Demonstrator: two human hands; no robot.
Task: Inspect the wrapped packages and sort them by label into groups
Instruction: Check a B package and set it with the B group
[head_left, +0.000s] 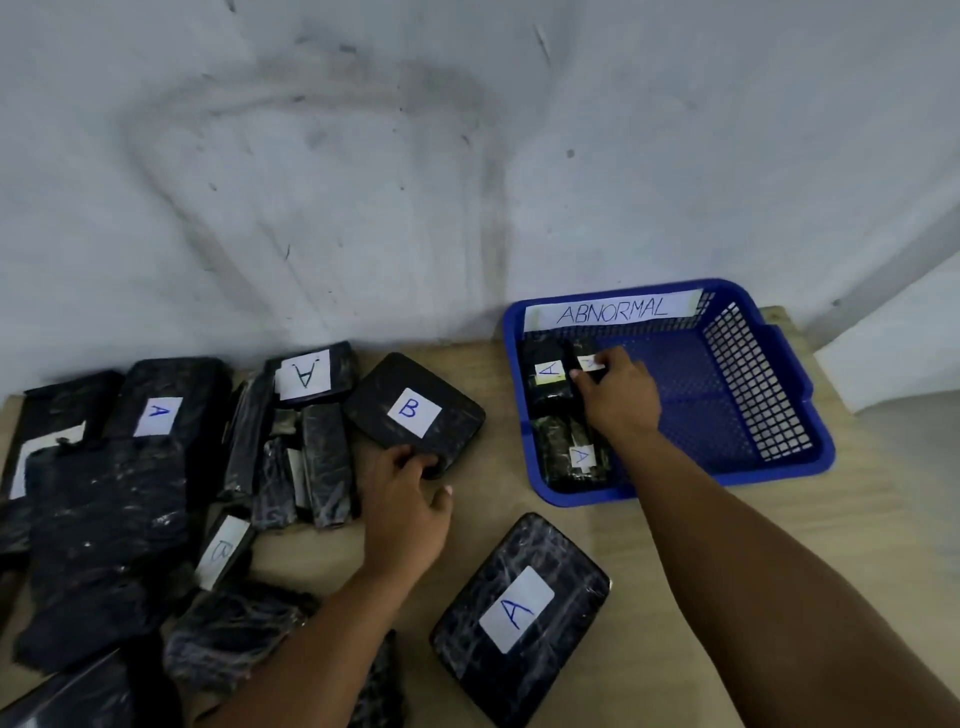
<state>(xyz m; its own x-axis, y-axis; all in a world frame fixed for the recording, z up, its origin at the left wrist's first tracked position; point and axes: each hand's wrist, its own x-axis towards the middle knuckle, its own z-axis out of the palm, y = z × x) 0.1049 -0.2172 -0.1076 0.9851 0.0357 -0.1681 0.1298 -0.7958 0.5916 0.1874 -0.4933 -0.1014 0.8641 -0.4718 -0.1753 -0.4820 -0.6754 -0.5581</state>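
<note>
We are seemingly pinching a third package (586, 358) into the basket (769, 395) with our right hand (618, 400); our left hand (405, 512) is gripping the B package (415, 408), beside the pile (156, 493) left unsorted.

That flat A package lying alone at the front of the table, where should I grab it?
Take the lone A package by its two long edges, coming from above. It lies flat, label up, clear of the other things, so both edges look free for the hand.

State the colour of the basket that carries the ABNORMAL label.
The basket is blue, with a white ABNORMAL label; the head view shows it.
</note>
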